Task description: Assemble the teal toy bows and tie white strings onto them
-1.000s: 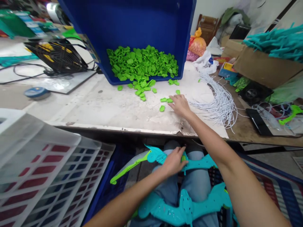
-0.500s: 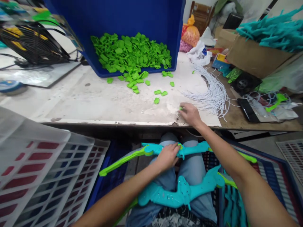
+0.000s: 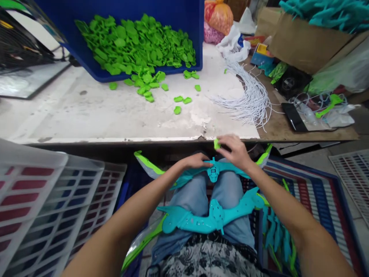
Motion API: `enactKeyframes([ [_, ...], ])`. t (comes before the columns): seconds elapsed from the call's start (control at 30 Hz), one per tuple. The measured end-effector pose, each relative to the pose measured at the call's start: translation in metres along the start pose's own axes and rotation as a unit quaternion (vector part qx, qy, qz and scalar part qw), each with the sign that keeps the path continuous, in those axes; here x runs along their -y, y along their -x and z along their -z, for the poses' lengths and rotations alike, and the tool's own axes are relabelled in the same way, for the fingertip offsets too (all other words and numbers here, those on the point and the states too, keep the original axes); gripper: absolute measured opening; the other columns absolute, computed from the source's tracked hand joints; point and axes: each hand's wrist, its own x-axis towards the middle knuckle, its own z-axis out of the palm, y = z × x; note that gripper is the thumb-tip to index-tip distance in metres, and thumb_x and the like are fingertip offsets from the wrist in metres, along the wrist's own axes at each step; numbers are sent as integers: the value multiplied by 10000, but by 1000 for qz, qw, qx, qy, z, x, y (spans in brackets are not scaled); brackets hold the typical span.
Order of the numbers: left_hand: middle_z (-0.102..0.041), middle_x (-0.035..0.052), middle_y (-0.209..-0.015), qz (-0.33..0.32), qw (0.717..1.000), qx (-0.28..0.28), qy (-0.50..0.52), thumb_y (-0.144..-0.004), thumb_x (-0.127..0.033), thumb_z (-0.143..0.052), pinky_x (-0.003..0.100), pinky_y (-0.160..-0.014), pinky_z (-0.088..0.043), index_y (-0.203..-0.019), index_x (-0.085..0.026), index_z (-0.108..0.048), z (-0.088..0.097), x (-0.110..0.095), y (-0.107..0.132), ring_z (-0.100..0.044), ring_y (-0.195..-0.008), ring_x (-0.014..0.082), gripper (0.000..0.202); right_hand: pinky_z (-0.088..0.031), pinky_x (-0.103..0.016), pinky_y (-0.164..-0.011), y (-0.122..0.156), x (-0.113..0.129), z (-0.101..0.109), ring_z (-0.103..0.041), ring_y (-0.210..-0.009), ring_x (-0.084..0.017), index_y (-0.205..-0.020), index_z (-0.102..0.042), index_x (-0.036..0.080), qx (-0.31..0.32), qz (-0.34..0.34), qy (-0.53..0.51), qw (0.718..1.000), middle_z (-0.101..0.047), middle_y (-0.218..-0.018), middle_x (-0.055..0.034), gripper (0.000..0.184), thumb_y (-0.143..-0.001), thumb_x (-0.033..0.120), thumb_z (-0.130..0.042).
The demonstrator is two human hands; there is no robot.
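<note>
My left hand point(image 3: 198, 160) is closed around the middle of a turquoise toy bow point(image 3: 230, 167), which lies across my knees with its green limbs pointing toward the table. Just above the bow's centre block point(image 3: 213, 173), my right hand point(image 3: 236, 152) pinches a small green plastic piece point(image 3: 216, 144), apart from the bow. A second turquoise toy bow point(image 3: 198, 224) rests across my thighs, nearer to me. On the table, a tilted blue bin point(image 3: 138, 7) holds a heap of green pieces point(image 3: 144, 42), some spilled out in front.
A bundle of white cords point(image 3: 253, 98) lies at the table's right, beside a dark phone-like slab point(image 3: 294, 117). Behind it stands a cardboard box point(image 3: 300, 46) of turquoise parts. White crates point(image 3: 52, 184) are at my left; a striped basket point(image 3: 311, 192) with bows is at my right.
My right hand has lifted the green piece off the table edge and brought it toward the bow. The far bow has turned, its limbs now angled toward the table. The view has shifted.
</note>
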Motion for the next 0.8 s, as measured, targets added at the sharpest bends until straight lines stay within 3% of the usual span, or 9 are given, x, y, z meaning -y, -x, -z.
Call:
enactKeyframes([
  [0.13,-606,9,-677,13,995,44,86,-631,-642,-665,252,-631,-399,-780,-114,-673,-1,1,-1,-499,-644,143,548,-457,-446,-880,74,20,-23,-592,-1040,-248,-1011,-677,222,49,13,-15,999,-685,-1156,-89,185,-919,301,-539],
  [0.23,-616,20,-699,13,993,50,103,-626,-634,-679,260,-642,-415,-823,-101,-684,-4,1,-2,-512,-654,147,569,-461,-448,-880,97,21,-42,-599,-1062,-250,-1020,-689,216,44,4,-7,999,-680,-1171,-91,203,-934,275,-515],
  [0.5,-614,25,-751,-47,999,20,18,-728,-571,-592,238,-657,-383,-887,-83,-688,-5,4,1,-504,-722,155,522,-398,-453,-953,98,22,-58,-543,-1191,-247,-963,-696,235,14,-23,-13,1000,-673,-1187,-76,172,-925,288,-536],
  [0.63,-567,8,-685,-37,999,-9,-26,-682,-620,-611,228,-597,-344,-806,-93,-659,-10,3,2,-482,-669,142,543,-340,-461,-1005,99,27,-61,-507,-1208,-263,-889,-658,226,-1,-111,-9,994,-626,-1244,-73,103,-868,314,-609],
  [0.8,-514,-10,-597,-15,997,-49,-65,-668,-640,-588,236,-541,-303,-737,-113,-636,-19,1,1,-465,-597,136,534,-352,-462,-976,82,19,-56,-565,-1093,-279,-1154,-582,200,86,-233,-3,969,-652,-1148,-96,481,-731,375,-731],
])
